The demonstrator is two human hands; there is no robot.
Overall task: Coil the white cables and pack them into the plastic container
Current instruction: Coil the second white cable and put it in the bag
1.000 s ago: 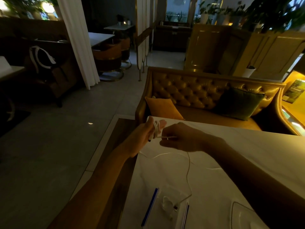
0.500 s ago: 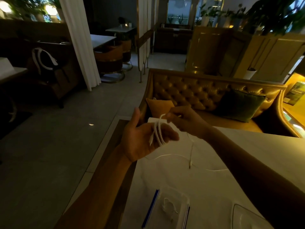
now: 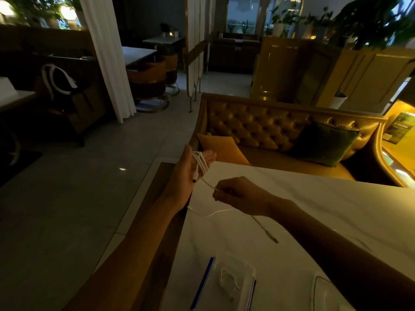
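A white cable (image 3: 200, 165) is looped several times around the fingers of my left hand (image 3: 187, 173), which is held palm up over the table's left edge. My right hand (image 3: 238, 195) pinches the same cable's free length just right of and below the left hand. The tail with its plug (image 3: 270, 236) hangs under my right wrist above the table. A clear plastic container (image 3: 233, 283) with blue clips sits near the front edge, holding another coiled white cable (image 3: 229, 280).
The white marble table (image 3: 314, 198) ends in a wooden edge on the left. Another loose white cable (image 3: 211, 213) lies on it under my hands. A clear lid (image 3: 325, 295) rests at the front right. A gold tufted sofa (image 3: 258, 124) stands behind the table.
My right hand has dropped from above the left hand's fingers to below and right of them, laying another turn of cable. The left hand has opened flatter.
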